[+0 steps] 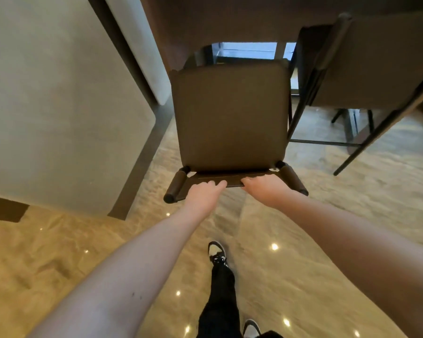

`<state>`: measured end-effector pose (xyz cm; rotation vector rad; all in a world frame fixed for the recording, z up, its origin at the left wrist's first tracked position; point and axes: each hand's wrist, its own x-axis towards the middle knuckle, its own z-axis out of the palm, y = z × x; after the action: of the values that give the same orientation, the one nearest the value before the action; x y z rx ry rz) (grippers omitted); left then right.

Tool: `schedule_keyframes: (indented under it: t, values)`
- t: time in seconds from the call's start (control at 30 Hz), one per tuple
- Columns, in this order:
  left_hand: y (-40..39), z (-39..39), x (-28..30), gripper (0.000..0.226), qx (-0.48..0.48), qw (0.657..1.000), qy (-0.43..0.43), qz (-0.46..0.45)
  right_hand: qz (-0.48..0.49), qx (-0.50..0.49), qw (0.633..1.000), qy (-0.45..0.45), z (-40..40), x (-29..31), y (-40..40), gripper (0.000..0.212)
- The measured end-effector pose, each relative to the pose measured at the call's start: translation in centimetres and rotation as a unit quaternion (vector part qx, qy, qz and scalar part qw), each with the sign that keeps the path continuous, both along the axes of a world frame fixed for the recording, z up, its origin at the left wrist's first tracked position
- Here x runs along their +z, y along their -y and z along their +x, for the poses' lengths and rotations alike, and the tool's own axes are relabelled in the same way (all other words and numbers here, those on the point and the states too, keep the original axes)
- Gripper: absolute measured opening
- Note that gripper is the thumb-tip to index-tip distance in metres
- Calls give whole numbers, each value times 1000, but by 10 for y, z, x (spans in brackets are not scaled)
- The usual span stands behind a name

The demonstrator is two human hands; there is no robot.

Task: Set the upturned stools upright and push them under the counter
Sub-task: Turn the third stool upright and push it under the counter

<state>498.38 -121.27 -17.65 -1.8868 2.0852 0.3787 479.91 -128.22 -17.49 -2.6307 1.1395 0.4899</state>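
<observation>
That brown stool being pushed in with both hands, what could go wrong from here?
The stool stands close to the neighbouring stool on its right, so their legs might clash. The left hand and right hand only press the low backrest, so it could veer. On the glossy floor it might slide suddenly.

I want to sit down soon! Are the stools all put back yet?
Nearly, for what shows. The brown stool stands upright, its front at the counter edge. The left hand and right hand rest on its backrest, seemingly pushing. A second stool on the right looks tucked in.
</observation>
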Motion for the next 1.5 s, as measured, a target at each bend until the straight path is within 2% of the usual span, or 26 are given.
schedule_keyframes:
  t: [0.13, 0.23, 0.47, 0.63, 0.73, 0.9, 1.0, 1.2, 1.4, 1.5]
  values:
    - [56, 28, 19, 54, -42, 997, 7, -66, -35, -39, 999, 12, 6, 30, 56, 47]
    - [108, 44, 33, 51, -54, 994, 15, -95, -47, -69, 996, 26, 16, 49, 100, 49]
    - [212, 79, 77, 45, -129, 984, -41, -115, -62, -115, 990, 60, 39, 80, 191, 53]
    - [277, 99, 102, 51, -146, 983, -43, -101, -71, -127, 983, 115, 52, 93, 248, 91]
    - [312, 110, 104, 45, -154, 981, -46, -108, -83, -125, 982, 115, 59, 95, 285, 90]
    - [367, 127, 107, 15, -159, 976, -62, -132, -126, -111, 980, 107, 69, 98, 341, 85]
    - [403, 137, 109, 18, -164, 974, -60, -142, -142, -91, 980, 105, 79, 101, 379, 84]
    - [464, 148, 113, 20, -132, 979, -55, -146, -106, -82, 988, 83, 97, 115, 453, 70]
    - [502, 156, 117, 27, -126, 979, -59, -148, -102, -69, 986, 111, 105, 117, 495, 79]
    - [510, 160, 118, 29, -129, 980, -68, -137, -82, -73, 988, 105, 107, 117, 502, 77]
